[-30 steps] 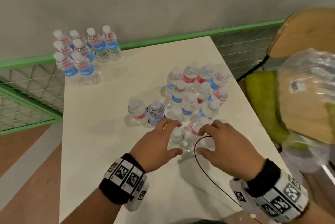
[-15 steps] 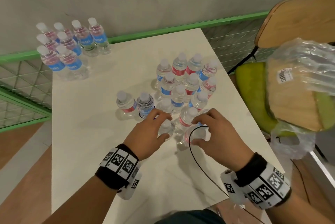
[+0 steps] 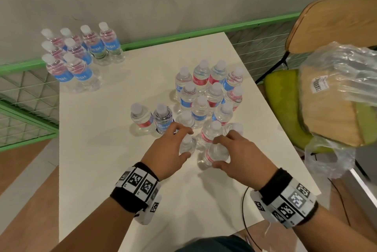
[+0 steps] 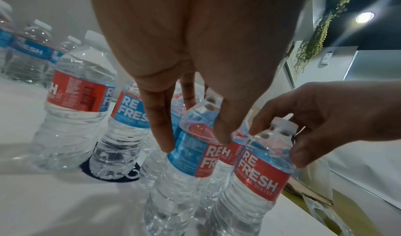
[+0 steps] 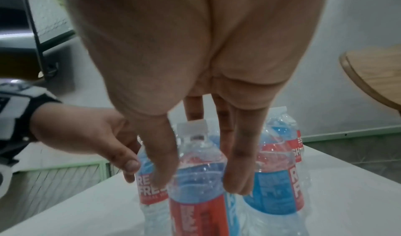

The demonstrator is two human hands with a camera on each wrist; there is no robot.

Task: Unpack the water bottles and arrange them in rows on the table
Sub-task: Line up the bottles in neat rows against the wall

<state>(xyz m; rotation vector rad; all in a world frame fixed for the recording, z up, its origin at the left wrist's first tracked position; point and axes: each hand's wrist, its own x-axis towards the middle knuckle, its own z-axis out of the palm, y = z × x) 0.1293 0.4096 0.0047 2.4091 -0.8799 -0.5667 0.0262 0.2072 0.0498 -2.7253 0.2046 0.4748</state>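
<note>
On the table [image 3: 102, 149], both hands now each grip a bottle (previously just reaching).

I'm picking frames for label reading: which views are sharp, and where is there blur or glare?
Left wrist view: the sharpest, with the label on the bottle that the right hand pinches readable; a ceiling lamp flares. Right wrist view: soft and dim, labels smeared. Head view: evenly lit, edges bent by the wide lens.

Bottle cluster [image 3: 206, 97] right of bottle block [image 3: 79, 58]
</note>
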